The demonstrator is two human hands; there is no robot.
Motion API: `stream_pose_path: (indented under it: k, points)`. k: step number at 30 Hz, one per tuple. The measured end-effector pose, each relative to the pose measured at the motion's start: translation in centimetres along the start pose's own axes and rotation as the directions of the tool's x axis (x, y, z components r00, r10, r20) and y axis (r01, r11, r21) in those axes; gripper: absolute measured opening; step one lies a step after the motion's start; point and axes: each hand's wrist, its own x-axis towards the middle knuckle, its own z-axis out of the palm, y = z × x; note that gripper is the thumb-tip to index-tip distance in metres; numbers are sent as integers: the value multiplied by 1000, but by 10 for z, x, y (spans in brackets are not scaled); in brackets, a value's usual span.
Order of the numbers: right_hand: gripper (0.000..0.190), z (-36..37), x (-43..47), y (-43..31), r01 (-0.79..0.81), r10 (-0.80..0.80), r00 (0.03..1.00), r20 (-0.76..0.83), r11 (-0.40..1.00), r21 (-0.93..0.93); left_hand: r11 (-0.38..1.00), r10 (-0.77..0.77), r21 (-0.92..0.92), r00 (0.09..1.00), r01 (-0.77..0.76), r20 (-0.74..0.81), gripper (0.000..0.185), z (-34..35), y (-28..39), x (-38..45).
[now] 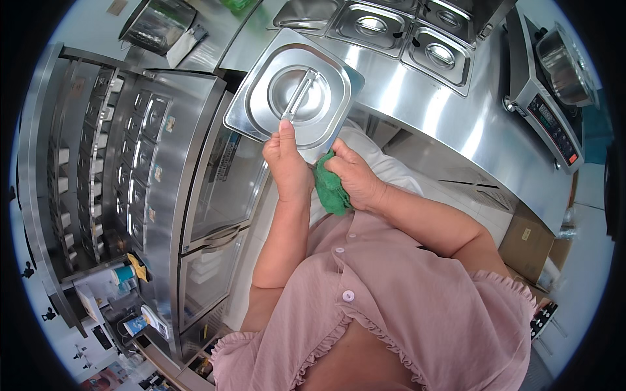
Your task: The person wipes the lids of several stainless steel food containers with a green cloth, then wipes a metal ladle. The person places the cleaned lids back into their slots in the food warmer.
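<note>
A square stainless steel food pan lid (261,73) with a recessed round centre and a bar handle is held up over the front edge of the steel counter. My left hand (287,163) grips its near edge, with the thumb at the lower end of the handle. My right hand (354,173) holds a bunched green cloth (330,188) against the lid's near right corner. The cloth hangs below the fist. What lies beneath the lid in my left fingers is hidden.
Lidded steel pans (437,56) sit in the counter (420,105) ahead. An induction cooker (547,117) bearing a steel pot (567,66) stands right. Left are a glass-door steel refrigerator (215,181) and a large steel pot (159,24). A cardboard box (525,244) stands low right.
</note>
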Motion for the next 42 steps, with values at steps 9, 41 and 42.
stream_pose_path:
  k: [9, 41, 42]
  points:
    - [27, -36, -4, -23, -121, 117, 993, -31, 960, -251, 989, -92, -116, 996, 91, -1, 26, -15, 4, 0]
    - [35, -44, 25, -78, 264, -752, 585, 305, -179, -948, 942, -311, 212, 917, 262, 251, 7, -8, -9, -20]
    - [34, -41, 25, -80, 283, -762, 574, 299, -158, -946, 938, -319, 226, 912, 264, 257, 7, -7, -8, -19]
